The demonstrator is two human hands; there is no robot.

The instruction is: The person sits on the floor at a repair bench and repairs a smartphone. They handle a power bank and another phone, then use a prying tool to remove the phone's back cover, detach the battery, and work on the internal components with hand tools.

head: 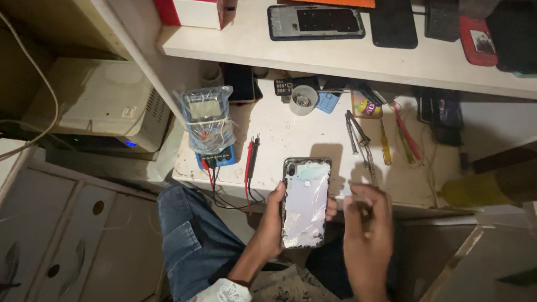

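Observation:
My left hand (270, 223) grips a smartphone (305, 202) by its edges, upright over my lap, its pale back panel worn and peeling and facing me. My right hand (366, 232) hovers just right of the phone with its fingers pinched on a thin, blurred tool (358, 198); what the tool is I cannot tell. Both hands sit at the front edge of a white workbench (302, 131).
On the bench stand a plastic-wrapped multimeter (210, 124) with red and black probes (250, 159), tweezers (358, 137), screwdrivers (398, 140) and a tape roll (304, 100). The shelf above (335, 56) carries a phone frame (316, 22) and cases. A cream box (95, 103) sits at the left.

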